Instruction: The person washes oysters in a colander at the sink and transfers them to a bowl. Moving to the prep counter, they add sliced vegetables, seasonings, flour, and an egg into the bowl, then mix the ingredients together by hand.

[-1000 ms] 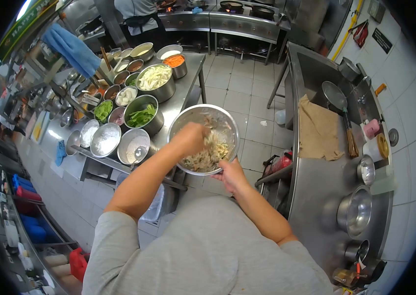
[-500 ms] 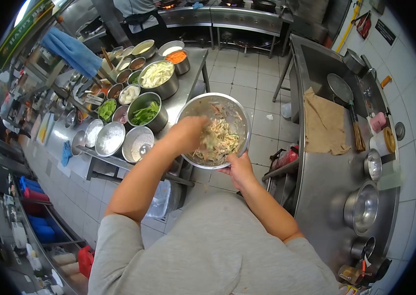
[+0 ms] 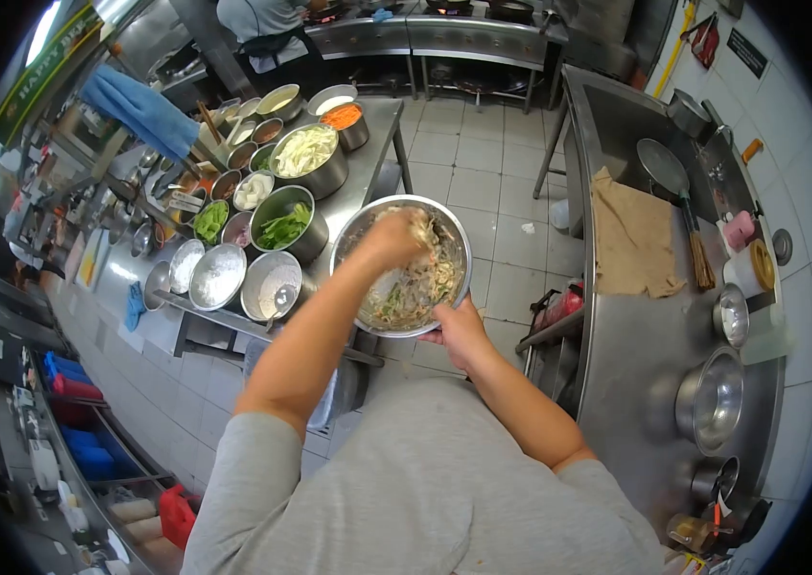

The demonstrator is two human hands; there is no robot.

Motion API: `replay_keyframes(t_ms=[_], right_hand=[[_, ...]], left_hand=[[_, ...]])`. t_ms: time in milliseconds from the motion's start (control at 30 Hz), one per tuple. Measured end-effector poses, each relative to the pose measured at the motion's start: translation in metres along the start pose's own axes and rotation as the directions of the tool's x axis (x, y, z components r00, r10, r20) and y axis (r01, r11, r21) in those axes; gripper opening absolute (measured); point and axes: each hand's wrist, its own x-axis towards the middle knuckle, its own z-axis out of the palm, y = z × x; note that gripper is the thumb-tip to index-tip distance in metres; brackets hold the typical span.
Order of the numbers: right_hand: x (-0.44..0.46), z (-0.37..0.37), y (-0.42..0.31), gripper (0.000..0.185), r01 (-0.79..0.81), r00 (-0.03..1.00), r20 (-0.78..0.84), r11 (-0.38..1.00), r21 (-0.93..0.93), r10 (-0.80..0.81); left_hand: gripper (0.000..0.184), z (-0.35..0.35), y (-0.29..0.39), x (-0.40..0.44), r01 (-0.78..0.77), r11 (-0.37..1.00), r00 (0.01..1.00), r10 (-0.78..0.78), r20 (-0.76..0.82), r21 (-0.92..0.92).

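Note:
A round metal bowl [image 3: 341, 251] is held up in front of my body, with a shredded, mixed food [image 3: 404, 302] inside. My right hand [image 3: 461, 331] grips the bowl's near right rim, thumb over the edge and fingers beneath. Inside the bowl, toward its far side, is my left hand [image 3: 396, 240], curled in the food; motion blurs it, and some shreds show at its fingertips. Just left of the bowl, on a steel table [image 3: 360, 177], stand a pot of leafy greens [image 3: 283, 228], a pot of pale shredded vegetable [image 3: 305, 151] and bowls of white powder [image 3: 217, 277].
To the right runs a steel counter [image 3: 636, 383] with a brown cloth [image 3: 631, 235], a strainer [image 3: 663, 165], a brush [image 3: 698, 249] and an empty metal bowl [image 3: 710, 401]. A co-worker [image 3: 272, 38] stands near the stoves [image 3: 478, 40] at the back. A blue towel [image 3: 138, 110] hangs at upper left.
My left hand has moved within the bowl, now nearer its far side, and the food has shifted. The bowl rose and moved right, then came back left and slightly down.

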Motion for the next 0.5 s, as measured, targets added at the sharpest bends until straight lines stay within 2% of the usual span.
replay_keyframes(t_ms=[33, 67, 100, 133, 167, 200, 233, 267, 300, 333, 367, 400, 433, 467, 500], right_hand=[[0.003, -0.004, 0.002, 0.064, -0.024, 0.999, 0.035, 0.999, 0.027, 0.023], [0.008, -0.014, 0.005, 0.064, -0.022, 0.999, 0.031, 0.999, 0.033, 0.021], [0.014, -0.027, 0.005, 0.064, -0.061, 0.997, 0.047, 0.995, 0.08, 0.058], [0.019, -0.038, 0.006, 0.065, -0.1, 0.994, 0.061, 0.987, 0.127, 0.093], [0.014, -0.042, 0.002, 0.065, -0.097, 0.995, 0.049, 0.986, 0.137, 0.091], [0.003, -0.045, -0.004, 0.062, -0.101, 0.995, 0.017, 0.987, 0.127, 0.099], [-0.002, -0.049, -0.008, 0.059, -0.107, 0.994, -0.012, 0.987, 0.119, 0.109], [-0.001, -0.054, -0.008, 0.059, -0.107, 0.994, -0.021, 0.985, 0.136, 0.111], [0.001, -0.058, -0.009, 0.058, -0.107, 0.994, 0.022, 0.985, 0.138, 0.105], [0.004, -0.062, -0.011, 0.058, -0.103, 0.993, 0.066, 0.985, 0.138, 0.094], [0.004, -0.066, -0.014, 0.058, -0.099, 0.994, 0.062, 0.984, 0.149, 0.091], [0.002, -0.069, -0.02, 0.059, -0.052, 0.998, 0.032, 0.998, 0.046, 0.051], [0.001, -0.074, -0.026, 0.06, -0.007, 1.0, 0.003, 0.998, -0.061, 0.007], [0.001, -0.085, -0.033, 0.06, -0.006, 1.0, -0.004, 0.998, -0.055, 0.006], [0.001, -0.1, -0.039, 0.062, -0.019, 1.0, 0.007, 0.997, -0.081, 0.019]], left_hand=[[0.039, 0.019, 0.002, -0.012, -0.228, 0.91, 0.973, 0.223, 0.053, 0.347], [0.038, 0.033, 0.003, -0.022, -0.422, 0.654, 0.896, 0.406, 0.18, 0.627], [0.038, 0.035, 0.003, -0.03, -0.431, 0.65, 0.892, 0.41, 0.188, 0.626], [0.035, 0.034, 0.002, -0.037, -0.591, 0.574, 0.807, 0.412, 0.424, 0.566], [0.032, 0.034, 0.007, -0.039, -0.731, 0.501, 0.668, 0.387, 0.635, 0.464], [0.032, 0.033, 0.027, -0.04, -0.74, 0.496, 0.657, 0.387, 0.647, 0.454], [0.028, 0.032, 0.048, -0.041, -0.663, 0.423, 0.721, 0.138, 0.679, 0.618], [0.024, 0.031, 0.069, -0.043, -0.588, 0.297, 0.76, -0.116, 0.64, 0.752], [0.018, 0.033, 0.082, -0.042, -0.653, 0.166, 0.736, -0.088, 0.671, 0.739], [0.018, 0.042, 0.08, -0.033, -0.661, 0.157, 0.73, -0.092, 0.677, 0.734], [0.018, 0.053, 0.073, -0.018, -0.824, 0.108, 0.567, 0.145, 0.811, 0.557], [0.018, 0.064, 0.07, -0.003, -0.933, 0.008, 0.339, 0.361, 0.869, 0.361], [0.023, 0.075, 0.068, 0.017, -0.961, -0.021, 0.261, 0.276, 0.925, 0.277], [0.023, 0.079, 0.066, 0.038, -0.963, -0.025, 0.252, 0.274, 0.928, 0.269], [0.026, 0.078, 0.06, 0.06, -0.94, 0.189, 0.334, 0.356, 0.873, 0.282]])
